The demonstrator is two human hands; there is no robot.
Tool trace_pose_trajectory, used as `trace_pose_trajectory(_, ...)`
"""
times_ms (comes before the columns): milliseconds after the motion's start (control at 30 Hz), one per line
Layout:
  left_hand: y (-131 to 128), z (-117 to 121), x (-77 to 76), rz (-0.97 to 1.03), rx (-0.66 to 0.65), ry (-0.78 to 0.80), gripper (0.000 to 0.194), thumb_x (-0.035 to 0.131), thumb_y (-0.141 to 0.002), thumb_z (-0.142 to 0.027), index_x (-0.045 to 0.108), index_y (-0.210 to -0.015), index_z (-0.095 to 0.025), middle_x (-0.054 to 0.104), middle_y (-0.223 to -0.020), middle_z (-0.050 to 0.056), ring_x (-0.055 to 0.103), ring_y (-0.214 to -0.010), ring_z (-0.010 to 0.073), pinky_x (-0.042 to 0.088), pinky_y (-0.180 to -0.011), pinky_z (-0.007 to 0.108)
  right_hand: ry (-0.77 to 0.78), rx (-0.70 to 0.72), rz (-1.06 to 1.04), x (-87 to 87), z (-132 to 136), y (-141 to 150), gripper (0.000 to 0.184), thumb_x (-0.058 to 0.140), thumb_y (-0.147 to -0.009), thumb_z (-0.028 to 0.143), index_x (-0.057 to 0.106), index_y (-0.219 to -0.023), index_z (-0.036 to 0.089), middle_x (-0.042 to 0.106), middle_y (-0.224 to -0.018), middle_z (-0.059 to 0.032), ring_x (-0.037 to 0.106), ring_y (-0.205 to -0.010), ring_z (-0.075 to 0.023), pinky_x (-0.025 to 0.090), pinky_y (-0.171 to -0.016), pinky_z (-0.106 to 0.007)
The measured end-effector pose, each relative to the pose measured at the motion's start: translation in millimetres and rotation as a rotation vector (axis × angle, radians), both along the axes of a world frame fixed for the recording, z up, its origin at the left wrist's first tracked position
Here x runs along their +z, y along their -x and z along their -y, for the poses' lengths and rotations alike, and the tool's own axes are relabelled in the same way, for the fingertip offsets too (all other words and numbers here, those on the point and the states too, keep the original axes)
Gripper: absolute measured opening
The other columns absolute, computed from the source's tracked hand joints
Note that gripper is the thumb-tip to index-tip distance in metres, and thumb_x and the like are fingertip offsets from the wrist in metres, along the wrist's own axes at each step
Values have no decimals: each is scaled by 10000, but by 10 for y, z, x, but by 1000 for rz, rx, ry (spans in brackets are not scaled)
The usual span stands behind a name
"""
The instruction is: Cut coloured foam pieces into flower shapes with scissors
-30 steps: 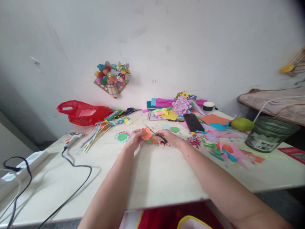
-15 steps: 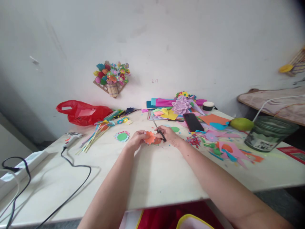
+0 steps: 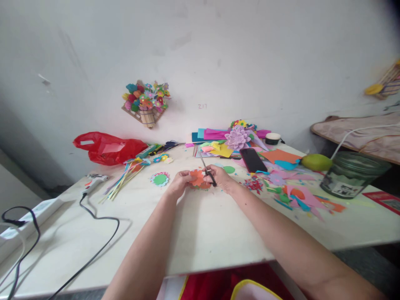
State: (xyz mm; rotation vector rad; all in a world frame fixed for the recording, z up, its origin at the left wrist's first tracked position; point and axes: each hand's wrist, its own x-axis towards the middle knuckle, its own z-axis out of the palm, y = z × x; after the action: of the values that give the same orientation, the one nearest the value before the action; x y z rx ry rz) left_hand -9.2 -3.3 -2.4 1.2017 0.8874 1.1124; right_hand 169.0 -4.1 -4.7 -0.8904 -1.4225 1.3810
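Between my hands is an orange scalloped flower cutout [image 3: 196,176], pinched at its left edge by my left hand [image 3: 180,183]. My right hand [image 3: 220,177] is closed on a pair of black-handled scissors [image 3: 211,177], whose blades point up and away from me. Its fingertips also reach the right side of the orange cutout. Small bits of trimmings lie beneath. To the left rests a layered flower cutout with a green centre [image 3: 160,179]. Just beyond my right hand is a green disc [image 3: 229,169].
On the right lie a phone [image 3: 253,160], coloured scraps [image 3: 300,198], a yellow-green fruit [image 3: 316,162] and a glass jar [image 3: 351,177]. At left are a glue gun [image 3: 96,182] with its cord, yellow sticks [image 3: 126,183], a red plastic bag [image 3: 109,148] and a power strip [image 3: 34,218].
The scissors swung from pointing left across the orange cutout to pointing upward, off it. My right fingers came to the cutout's right side, and it moved slightly right and turned.
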Motion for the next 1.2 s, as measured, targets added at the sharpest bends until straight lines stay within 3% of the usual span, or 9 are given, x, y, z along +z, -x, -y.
trace_pose_trajectory(133,7,-20,-12,55,57,-31,157,726,-493,-181,673,-629,-123,633,-557,22,546,-485,113,416,-517,236,42,18,4,17,41,35,329,681,-582,150,545,-880,174,583,-586,52,537,-465,-82,415,-460,-198)
trace_pose_trajectory(367,48,-50,-15,127,112,-34,151,727,-490,-175,669,-621,-129,648,-596,22,577,-547,120,450,-586,247,17,105,147,43,56,-64,287,671,-682,314,549,-895,164,600,-577,25,558,-448,-87,235,-326,-150)
trace_pose_trajectory(600,65,-59,-2,170,140,-21,170,714,-486,-171,660,-640,-127,658,-622,33,596,-567,130,468,-608,255,-125,246,260,65,68,-135,331,590,-756,469,541,-739,142,612,-627,-5,528,-431,-66,272,-316,-160)
trace_pose_trajectory(1200,62,-76,3,191,150,12,150,676,-470,-129,651,-618,-135,669,-628,33,609,-586,143,473,-606,258,-134,264,408,114,69,-145,298,560,-767,441,524,-723,148,567,-597,14,486,-401,-57,263,-325,-169)
